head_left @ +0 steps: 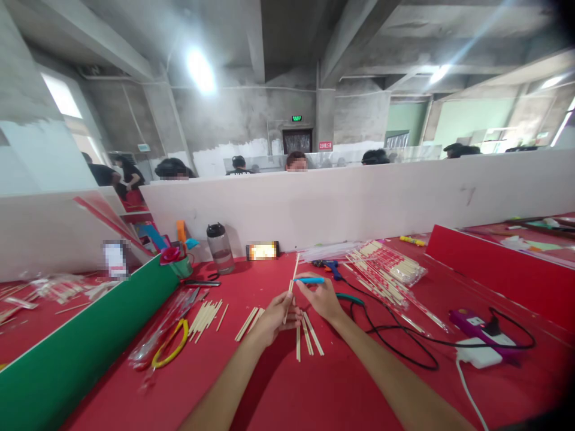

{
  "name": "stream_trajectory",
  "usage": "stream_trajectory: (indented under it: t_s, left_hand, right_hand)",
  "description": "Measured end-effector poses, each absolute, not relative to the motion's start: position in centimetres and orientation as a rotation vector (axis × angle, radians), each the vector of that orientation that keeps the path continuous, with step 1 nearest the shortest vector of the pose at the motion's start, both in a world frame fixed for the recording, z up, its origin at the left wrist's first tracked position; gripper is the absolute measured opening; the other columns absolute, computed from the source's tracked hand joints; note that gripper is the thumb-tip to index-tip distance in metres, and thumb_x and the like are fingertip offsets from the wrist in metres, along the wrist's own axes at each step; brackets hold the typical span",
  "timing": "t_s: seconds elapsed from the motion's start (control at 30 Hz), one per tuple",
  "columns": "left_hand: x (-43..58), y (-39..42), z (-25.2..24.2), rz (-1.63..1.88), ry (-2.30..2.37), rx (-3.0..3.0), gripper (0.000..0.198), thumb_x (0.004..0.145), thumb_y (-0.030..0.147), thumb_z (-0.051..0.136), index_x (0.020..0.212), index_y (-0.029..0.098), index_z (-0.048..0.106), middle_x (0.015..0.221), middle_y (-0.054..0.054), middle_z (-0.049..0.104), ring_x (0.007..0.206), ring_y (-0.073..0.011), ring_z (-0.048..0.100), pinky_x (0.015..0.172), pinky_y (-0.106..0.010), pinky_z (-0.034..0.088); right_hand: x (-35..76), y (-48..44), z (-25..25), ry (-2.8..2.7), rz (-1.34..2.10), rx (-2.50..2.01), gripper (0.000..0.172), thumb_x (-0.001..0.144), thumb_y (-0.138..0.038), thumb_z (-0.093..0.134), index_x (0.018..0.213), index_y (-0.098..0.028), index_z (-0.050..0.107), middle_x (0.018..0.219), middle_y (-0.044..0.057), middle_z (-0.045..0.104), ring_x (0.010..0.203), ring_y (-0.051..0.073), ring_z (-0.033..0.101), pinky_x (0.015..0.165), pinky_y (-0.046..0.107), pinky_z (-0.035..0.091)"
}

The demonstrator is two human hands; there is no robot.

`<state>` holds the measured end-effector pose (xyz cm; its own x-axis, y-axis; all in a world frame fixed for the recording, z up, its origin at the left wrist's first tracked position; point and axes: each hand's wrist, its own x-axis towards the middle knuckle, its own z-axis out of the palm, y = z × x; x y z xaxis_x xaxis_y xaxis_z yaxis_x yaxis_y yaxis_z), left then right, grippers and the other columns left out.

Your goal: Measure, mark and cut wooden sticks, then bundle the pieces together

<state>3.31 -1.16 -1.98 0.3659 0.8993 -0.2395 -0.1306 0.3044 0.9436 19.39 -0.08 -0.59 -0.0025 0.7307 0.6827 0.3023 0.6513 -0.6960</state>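
Observation:
My left hand (pixel 273 318) is closed around thin wooden sticks (pixel 295 268), which look like chopsticks and point up and away from me. In my right hand (pixel 322 299) is a blue pen (pixel 311 281), its tip at the sticks. Below the hands, several short cut sticks (pixel 307 336) lie on the red table (pixel 287 395). More short sticks (pixel 245 324) rest left of my left hand, and a larger pile of them (pixel 205 320) sits farther left. Beside that pile are yellow-handled cutters (pixel 171 347).
A glue gun (pixel 330 267), its black cable (pixel 404 328) and packs of chopsticks (pixel 386 272) lie to the right, near a purple power strip (pixel 483 332). Behind stand a bottle (pixel 218 248) and a phone (pixel 263 251). Green (pixel 90 335) and red (pixel 498 278) dividers flank the space.

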Motion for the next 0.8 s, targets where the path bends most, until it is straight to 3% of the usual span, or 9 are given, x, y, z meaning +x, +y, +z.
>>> stream_trajectory:
  t_s: [0.27, 0.53, 0.8]
  left_hand:
    - [3.10, -1.35, -1.38, 0.844, 0.945, 0.993, 0.046, 0.076, 0.061, 0.065, 0.081, 0.018, 0.049, 0.066, 0.000, 0.061, 0.058, -0.0104, 0.059, 0.063, -0.026, 0.052]
    - [3.11, -1.13, -1.87, 0.838, 0.940, 1.005, 0.045, 0.077, 0.061, 0.065, 0.081, 0.018, 0.049, 0.067, -0.001, 0.062, 0.058, -0.0112, 0.061, 0.065, -0.028, 0.053]
    - [3.15, -1.07, -1.93, 0.834, 0.948, 1.018, 0.047, 0.076, 0.063, 0.064, 0.082, 0.018, 0.049, 0.067, -0.001, 0.062, 0.058, -0.0116, 0.061, 0.066, -0.029, 0.053]
  right_hand:
    - [19.48, 0.08, -0.68, -1.573, 0.412, -0.889, 0.018, 0.088, -0.030, 0.059, 0.094, -0.022, 0.074, 0.092, 0.004, 0.075, 0.082, 0.021, 0.070, 0.075, 0.031, 0.056]
    - [19.38, -0.26, -0.31, -1.570, 0.436, -0.857, 0.016, 0.087, -0.030, 0.061, 0.093, -0.023, 0.074, 0.093, 0.004, 0.075, 0.088, 0.021, 0.070, 0.083, 0.034, 0.055]
    - [19.29, -0.47, -0.14, -1.573, 0.463, -0.848, 0.018, 0.087, -0.032, 0.060, 0.095, -0.023, 0.074, 0.092, 0.004, 0.075, 0.081, 0.021, 0.070, 0.078, 0.035, 0.056]
